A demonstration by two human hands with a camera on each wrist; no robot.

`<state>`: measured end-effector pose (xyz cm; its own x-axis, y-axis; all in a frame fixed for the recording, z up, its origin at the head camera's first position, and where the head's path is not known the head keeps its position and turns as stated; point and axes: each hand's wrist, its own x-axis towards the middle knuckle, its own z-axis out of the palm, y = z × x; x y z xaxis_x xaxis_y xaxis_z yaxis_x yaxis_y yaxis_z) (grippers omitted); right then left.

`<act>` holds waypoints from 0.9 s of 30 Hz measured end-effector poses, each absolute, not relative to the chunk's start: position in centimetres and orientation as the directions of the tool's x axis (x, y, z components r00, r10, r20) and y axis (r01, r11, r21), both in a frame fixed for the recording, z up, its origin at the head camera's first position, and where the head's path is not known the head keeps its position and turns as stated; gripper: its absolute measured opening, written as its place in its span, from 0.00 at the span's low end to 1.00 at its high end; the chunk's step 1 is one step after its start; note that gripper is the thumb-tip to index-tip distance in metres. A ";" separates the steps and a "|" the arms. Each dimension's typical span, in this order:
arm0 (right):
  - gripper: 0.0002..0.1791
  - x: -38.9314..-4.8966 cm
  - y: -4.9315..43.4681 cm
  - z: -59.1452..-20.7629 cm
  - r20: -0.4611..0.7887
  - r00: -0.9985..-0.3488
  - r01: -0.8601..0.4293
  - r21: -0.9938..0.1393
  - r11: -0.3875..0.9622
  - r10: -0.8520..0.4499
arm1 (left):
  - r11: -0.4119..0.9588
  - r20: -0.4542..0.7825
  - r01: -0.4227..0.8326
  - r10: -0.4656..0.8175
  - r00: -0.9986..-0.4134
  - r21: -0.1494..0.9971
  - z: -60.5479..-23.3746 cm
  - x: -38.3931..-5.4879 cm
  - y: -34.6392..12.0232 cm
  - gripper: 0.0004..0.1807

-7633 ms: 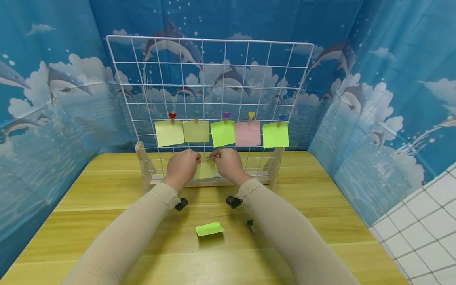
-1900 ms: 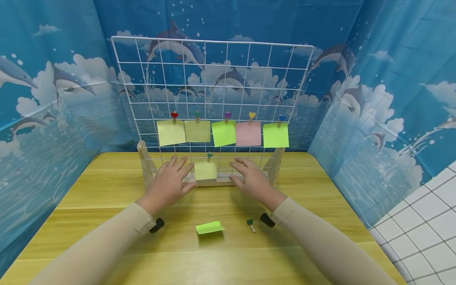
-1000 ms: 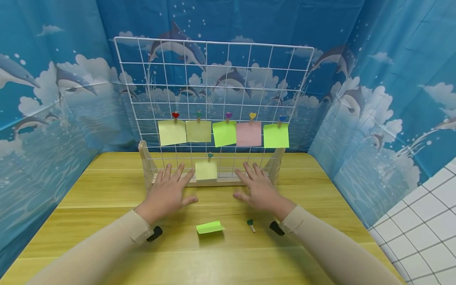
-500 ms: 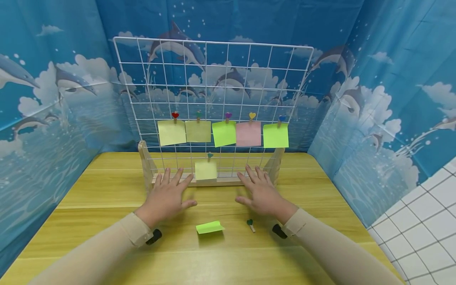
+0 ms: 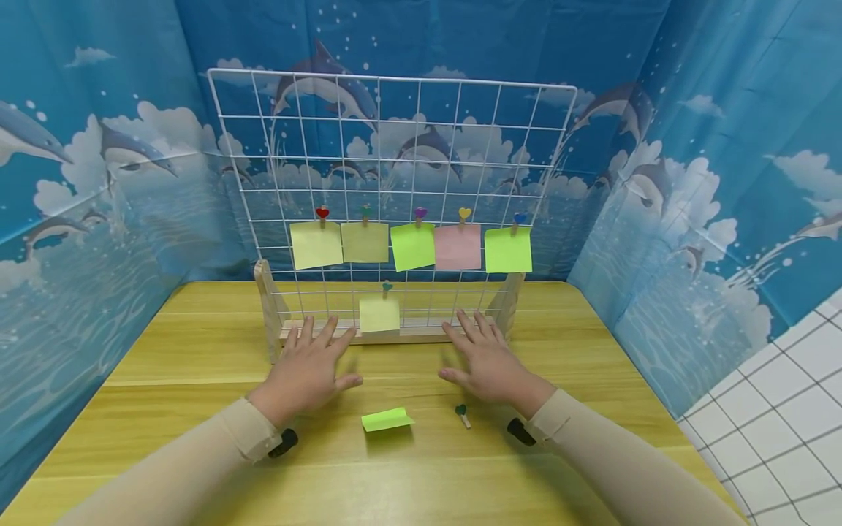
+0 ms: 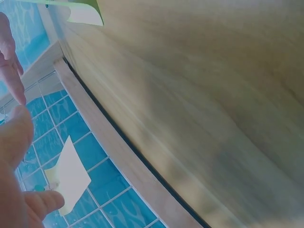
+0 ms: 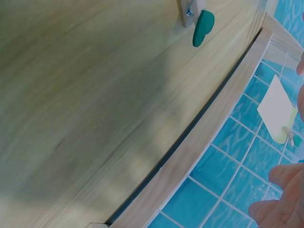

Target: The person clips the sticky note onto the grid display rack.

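My left hand (image 5: 305,372) is spread with fingers straight, low in front of the wooden stand's left part, holding nothing. Mirroring it, my right hand (image 5: 493,365) has its fingers fanned out before the right part. Between them a pale yellow sticky note (image 5: 379,314) hangs low on the white wire grid (image 5: 398,158) from a teal heart clothespin (image 5: 387,287). Nearer me on the table lie a folded bright green sticky note (image 5: 386,420) and a small clothespin with a dark green heart (image 5: 462,411). That clothespin's green heart (image 7: 203,28) also shows large in the right wrist view.
Higher on the grid, several notes hang in a row by heart clothespins, among them a pink note (image 5: 458,247) and a lime green note (image 5: 509,250). The grid's wooden stand (image 5: 421,334) sits on the wooden table (image 5: 395,482). A blue dolphin curtain (image 5: 500,44) surrounds the table.
Earlier both hands pinched at the top of the low yellow note; it now hangs from the teal heart clothespin. The hands have let go, moved apart and drawn back slightly, fingers spread.
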<state>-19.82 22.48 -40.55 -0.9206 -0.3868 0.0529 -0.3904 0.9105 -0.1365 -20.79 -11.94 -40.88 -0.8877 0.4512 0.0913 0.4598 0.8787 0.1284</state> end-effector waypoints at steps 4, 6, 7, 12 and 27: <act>0.49 -19.6 22.8 -40.7 0.057 -0.918 -0.395 -0.136 0.908 -0.391 | 0.874 0.089 0.468 0.459 -0.884 0.129 -41.0 -20.6 -11.9 0.48; 0.49 -19.5 22.9 -40.8 0.056 -0.919 -0.394 -0.141 0.908 -0.390 | 0.873 0.084 0.471 0.463 -0.882 0.125 -41.1 -20.5 -11.9 0.48; 0.49 -19.4 23.0 -40.9 0.057 -0.919 -0.394 -0.144 0.908 -0.390 | 0.873 0.081 0.472 0.465 -0.882 0.126 -41.1 -20.4 -11.9 0.48; 0.49 -19.1 23.3 -41.2 0.048 -0.919 -0.393 -0.147 0.908 -0.390 | 0.871 0.068 0.475 0.470 -0.880 0.128 -41.2 -20.1 -11.8 0.48; 0.48 -18.2 23.9 -41.8 0.006 -0.909 -0.411 -0.188 0.892 -0.417 | 0.856 0.051 0.491 0.489 -0.871 0.164 -42.2 -19.4 -11.2 0.47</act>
